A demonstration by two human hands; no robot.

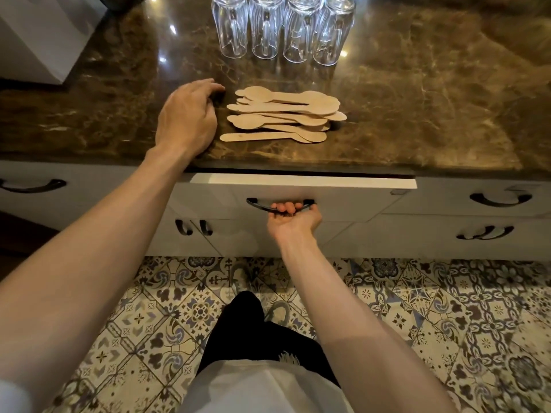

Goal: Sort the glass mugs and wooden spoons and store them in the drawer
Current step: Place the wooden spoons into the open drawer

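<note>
Several clear glass mugs stand upside down in a row at the back of the brown marble counter. A pile of flat wooden spoons lies nearer the front edge. My left hand rests palm down on the counter just left of the spoons, fingers curled, holding nothing. Below the counter edge, my right hand grips from underneath the black handle of the white middle drawer, which stands pulled out a little; its inside is hidden.
A white box-like object sits at the counter's back left. Other white drawers and doors with black handles flank the middle drawer. Patterned floor tiles and my dark trouser legs are below.
</note>
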